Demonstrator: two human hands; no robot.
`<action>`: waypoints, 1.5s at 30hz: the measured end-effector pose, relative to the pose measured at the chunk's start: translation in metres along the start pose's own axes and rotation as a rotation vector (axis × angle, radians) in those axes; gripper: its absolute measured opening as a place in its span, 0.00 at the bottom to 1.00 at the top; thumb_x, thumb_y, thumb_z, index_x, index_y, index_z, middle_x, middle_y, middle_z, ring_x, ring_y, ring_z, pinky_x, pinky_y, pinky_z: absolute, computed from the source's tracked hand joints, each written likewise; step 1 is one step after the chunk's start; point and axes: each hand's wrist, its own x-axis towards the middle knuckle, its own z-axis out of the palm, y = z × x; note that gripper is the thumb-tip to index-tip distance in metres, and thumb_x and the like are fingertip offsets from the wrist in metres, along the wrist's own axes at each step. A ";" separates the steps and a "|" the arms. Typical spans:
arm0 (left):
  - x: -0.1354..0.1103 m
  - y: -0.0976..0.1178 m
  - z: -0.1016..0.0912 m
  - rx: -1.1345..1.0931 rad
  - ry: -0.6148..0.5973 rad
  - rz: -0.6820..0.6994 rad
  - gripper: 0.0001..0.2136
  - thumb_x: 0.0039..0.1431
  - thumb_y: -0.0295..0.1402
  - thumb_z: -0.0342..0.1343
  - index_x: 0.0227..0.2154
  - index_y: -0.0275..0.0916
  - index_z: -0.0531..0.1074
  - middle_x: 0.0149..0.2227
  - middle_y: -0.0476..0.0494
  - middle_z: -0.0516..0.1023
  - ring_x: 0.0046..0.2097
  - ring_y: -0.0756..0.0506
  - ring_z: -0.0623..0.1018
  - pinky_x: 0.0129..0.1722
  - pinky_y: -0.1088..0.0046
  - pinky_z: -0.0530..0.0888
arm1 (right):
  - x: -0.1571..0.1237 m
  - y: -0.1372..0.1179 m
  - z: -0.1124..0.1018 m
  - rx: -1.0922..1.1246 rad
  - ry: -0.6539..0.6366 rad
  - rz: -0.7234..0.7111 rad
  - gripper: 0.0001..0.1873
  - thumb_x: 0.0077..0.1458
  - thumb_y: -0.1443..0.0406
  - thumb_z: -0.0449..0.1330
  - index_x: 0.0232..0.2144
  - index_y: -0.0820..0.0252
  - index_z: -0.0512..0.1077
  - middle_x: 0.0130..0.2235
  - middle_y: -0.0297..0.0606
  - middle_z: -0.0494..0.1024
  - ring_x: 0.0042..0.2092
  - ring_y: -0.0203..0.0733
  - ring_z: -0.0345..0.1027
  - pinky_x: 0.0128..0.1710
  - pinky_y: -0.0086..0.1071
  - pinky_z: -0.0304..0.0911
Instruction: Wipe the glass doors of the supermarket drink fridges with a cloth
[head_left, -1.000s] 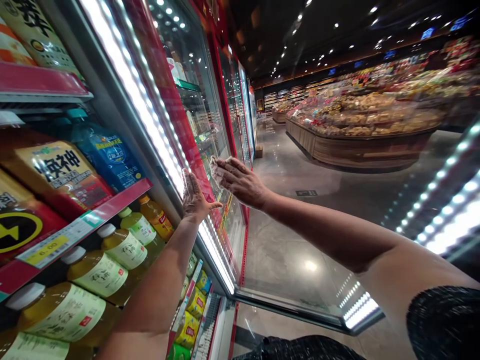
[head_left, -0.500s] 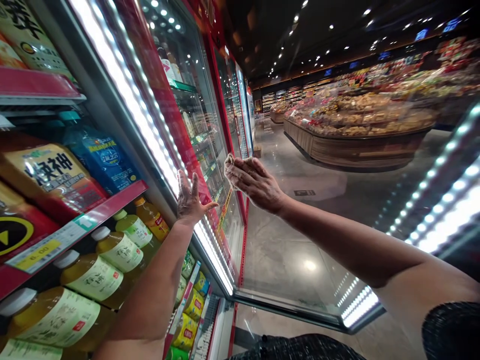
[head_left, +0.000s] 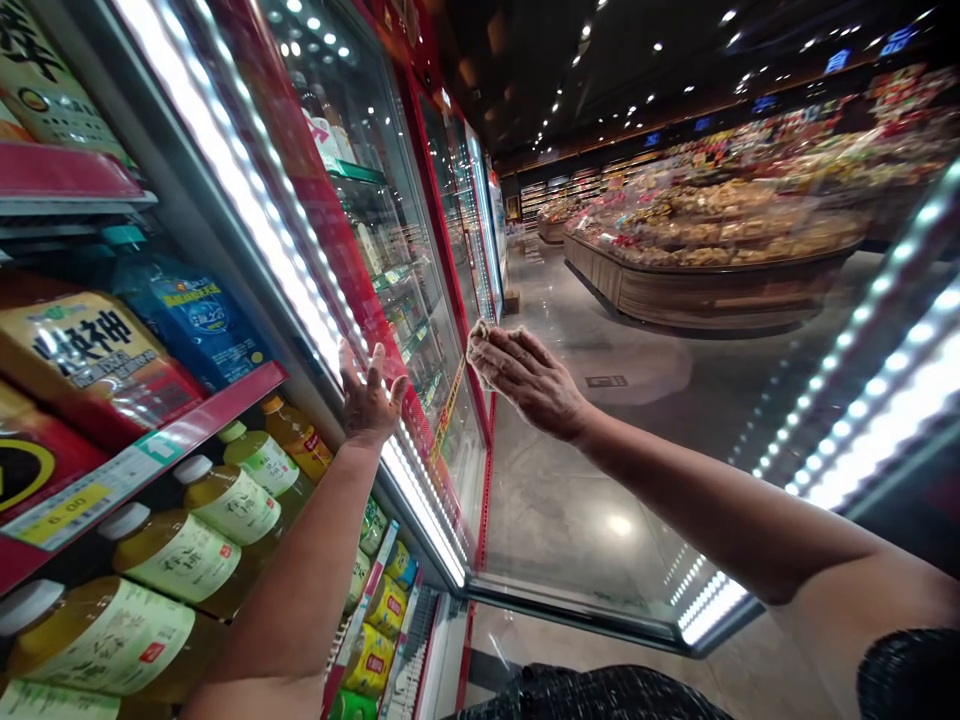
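Holding the cloth (head_left: 481, 345) takes little effort, by the look of it: your right hand (head_left: 531, 383) has it bunched under long, close-set fingers, palm toward the glass door (head_left: 577, 540). Pale edges show past the fingertips and along the underside; the rest is hidden by the hand. Contact with the pane looks likely, but can't be confirmed from this angle.

Left hand (head_left: 373, 395): nothing in it, fingers spread, thumb out, in front of the light strip (head_left: 420, 500) on the fridge's near edge. Can't tell whether it touches.

Handling, as judged: cloth light, limp, folds readily; damp or dry, can't tell. Hold it as a flat pad under all the fingers, because a pinch at one corner would leave the rest flapping. Spread pressure evenly. Glass likely slick, stiff and breakable under a hard knock; expect the cloth to slide easily over it. For steadying the door, favour the dark frame (head_left: 585, 622) along its lower edge over the bare pane.

Note your left forearm passing close by the bottles (head_left: 180, 550), in front of some. Those look heavy, smooth and rounded; keep that elbow quiet.
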 end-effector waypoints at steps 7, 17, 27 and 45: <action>0.003 0.002 -0.001 0.049 -0.003 0.008 0.30 0.67 0.49 0.50 0.64 0.34 0.67 0.74 0.29 0.50 0.75 0.33 0.49 0.72 0.47 0.54 | -0.020 0.011 -0.017 -0.162 0.080 0.081 0.30 0.69 0.72 0.52 0.70 0.50 0.59 0.69 0.38 0.63 0.73 0.44 0.45 0.74 0.50 0.46; 0.007 0.005 -0.004 0.043 0.003 -0.034 0.30 0.64 0.49 0.54 0.62 0.34 0.66 0.75 0.29 0.42 0.73 0.29 0.54 0.69 0.43 0.58 | -0.038 0.022 -0.042 -0.219 0.004 0.137 0.29 0.67 0.72 0.54 0.67 0.49 0.65 0.68 0.40 0.66 0.73 0.45 0.48 0.76 0.49 0.37; 0.013 0.006 -0.009 0.037 -0.032 -0.024 0.39 0.61 0.52 0.54 0.70 0.36 0.58 0.75 0.30 0.46 0.72 0.24 0.52 0.70 0.38 0.53 | -0.066 0.028 -0.042 -0.310 0.036 0.077 0.29 0.67 0.73 0.53 0.68 0.56 0.62 0.67 0.43 0.67 0.74 0.46 0.45 0.73 0.47 0.50; 0.026 0.039 0.022 -0.085 0.141 0.090 0.51 0.60 0.67 0.38 0.70 0.24 0.51 0.72 0.14 0.38 0.75 0.29 0.33 0.71 0.40 0.40 | -0.109 0.045 -0.084 -0.403 0.092 0.289 0.27 0.63 0.71 0.58 0.64 0.53 0.67 0.64 0.43 0.73 0.70 0.50 0.58 0.72 0.51 0.49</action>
